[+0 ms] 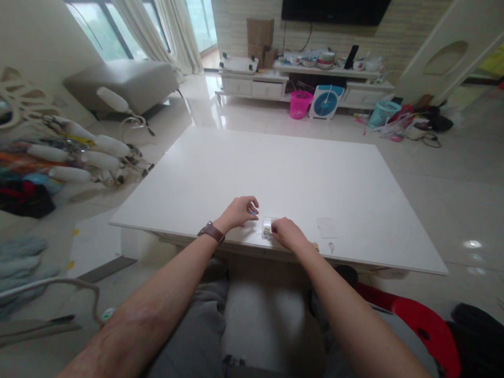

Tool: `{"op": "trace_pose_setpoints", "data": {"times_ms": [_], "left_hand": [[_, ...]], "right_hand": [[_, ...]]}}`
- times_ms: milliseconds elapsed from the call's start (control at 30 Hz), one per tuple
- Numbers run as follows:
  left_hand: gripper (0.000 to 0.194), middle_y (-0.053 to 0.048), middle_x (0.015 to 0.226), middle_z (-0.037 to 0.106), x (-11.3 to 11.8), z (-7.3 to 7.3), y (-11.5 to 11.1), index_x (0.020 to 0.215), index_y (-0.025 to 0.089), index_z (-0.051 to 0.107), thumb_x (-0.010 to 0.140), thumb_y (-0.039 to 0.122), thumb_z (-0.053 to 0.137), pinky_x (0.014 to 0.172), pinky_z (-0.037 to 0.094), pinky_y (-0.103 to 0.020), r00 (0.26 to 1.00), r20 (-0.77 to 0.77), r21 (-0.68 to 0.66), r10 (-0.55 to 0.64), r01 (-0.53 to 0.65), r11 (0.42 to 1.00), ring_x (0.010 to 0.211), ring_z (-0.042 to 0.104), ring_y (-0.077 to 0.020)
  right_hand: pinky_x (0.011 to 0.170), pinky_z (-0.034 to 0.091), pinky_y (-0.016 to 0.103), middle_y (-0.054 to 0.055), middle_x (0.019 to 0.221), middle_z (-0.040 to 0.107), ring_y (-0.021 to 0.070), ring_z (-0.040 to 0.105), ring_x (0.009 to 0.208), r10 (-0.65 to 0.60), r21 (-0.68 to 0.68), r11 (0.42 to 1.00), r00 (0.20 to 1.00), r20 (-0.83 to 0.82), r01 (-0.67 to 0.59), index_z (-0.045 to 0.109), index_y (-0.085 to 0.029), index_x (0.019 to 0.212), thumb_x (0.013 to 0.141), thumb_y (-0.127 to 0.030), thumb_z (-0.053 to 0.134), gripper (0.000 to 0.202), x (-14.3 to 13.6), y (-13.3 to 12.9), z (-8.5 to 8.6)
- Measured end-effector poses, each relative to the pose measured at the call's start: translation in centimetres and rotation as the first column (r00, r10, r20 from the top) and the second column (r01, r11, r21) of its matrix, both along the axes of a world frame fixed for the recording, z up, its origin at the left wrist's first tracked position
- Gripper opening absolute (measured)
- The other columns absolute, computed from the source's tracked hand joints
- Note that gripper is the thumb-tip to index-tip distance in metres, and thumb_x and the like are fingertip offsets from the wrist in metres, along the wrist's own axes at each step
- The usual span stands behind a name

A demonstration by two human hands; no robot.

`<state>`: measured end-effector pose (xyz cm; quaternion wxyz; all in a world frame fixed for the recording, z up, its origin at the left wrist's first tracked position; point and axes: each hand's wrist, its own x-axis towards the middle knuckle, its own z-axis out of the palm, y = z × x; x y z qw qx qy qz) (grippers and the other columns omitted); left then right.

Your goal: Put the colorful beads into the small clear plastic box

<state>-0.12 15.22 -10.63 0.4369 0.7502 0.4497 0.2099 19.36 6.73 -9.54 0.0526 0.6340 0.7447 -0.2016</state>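
Near the front edge of the white table, a small clear container [267, 228] with small pale items inside sits between my hands. My left hand [238, 212] is just left of it, wrist banded by a brown watch, fingers curled around a tiny bluish item [254, 213] too small to name. My right hand [289, 233] is at the container's right side, its fingers bent down at or into it; the fingertips are partly hidden. To the right, a thin clear sheet [327, 228] and a small scrap [331, 248] lie on the table.
The white table [279, 168] spans the middle. Beyond it stand a pink basket [300, 105], a blue fan [326, 102] and a TV cabinet [267, 89]. A lamp with white shades [102, 160] is at left. A red chair [432, 334] is beside me at right.
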Motion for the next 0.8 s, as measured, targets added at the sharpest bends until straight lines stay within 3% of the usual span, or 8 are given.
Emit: {"op": "trace_pose_setpoints", "data": {"times_ms": [267,433,567,800], "left_hand": [[0.031,-0.008,0.090,0.077,0.0,0.0,-0.2,0.097,0.016,0.066,0.070,0.014,0.080,0.043,0.048,-0.016,1.000,-0.022,-0.030,-0.014,0.013,0.999,0.073,0.070,-0.0170],[0.030,-0.008,0.088,0.076,-0.1,0.0,-0.2,0.097,0.016,0.065,0.071,0.013,0.080,0.045,0.049,-0.018,1.000,-0.012,-0.026,-0.013,0.013,1.000,0.073,0.070,-0.0173],[0.030,-0.007,0.086,0.076,0.0,0.3,-0.2,0.095,0.015,0.066,0.070,0.012,0.082,0.051,0.053,-0.018,1.000,-0.013,-0.007,-0.021,0.021,1.000,0.074,0.070,-0.0159],[0.029,-0.007,0.089,0.076,0.1,0.8,-0.5,0.097,0.015,0.065,0.072,0.012,0.080,0.043,0.049,-0.017,0.999,-0.037,-0.059,-0.019,0.017,0.998,0.071,0.069,-0.0162]], "right_hand": [[0.079,0.044,0.025,0.015,0.103,0.076,0.0219,0.070,0.095,0.074,0.026,0.997,0.997,-0.016,-0.073,0.078,-0.016,0.094,0.092,-0.020,0.065,0.014,0.6,0.5,-0.7],[0.086,0.043,0.025,0.012,0.105,0.074,0.0201,0.067,0.099,0.025,0.079,0.997,0.997,-0.075,-0.019,0.077,-0.016,0.097,0.088,-0.020,0.070,0.012,1.8,1.2,-1.0],[0.084,0.044,0.025,0.012,0.106,0.073,0.0204,0.067,0.098,0.015,0.049,0.999,0.997,-0.071,-0.011,0.078,-0.017,0.096,0.088,-0.021,0.068,0.013,2.0,1.0,-0.9],[0.083,0.045,0.024,0.012,0.109,0.074,0.0209,0.069,0.100,0.056,-0.037,0.998,0.997,-0.050,-0.058,0.079,-0.018,0.100,0.086,-0.012,0.061,0.024,1.5,0.4,-1.1]]}}
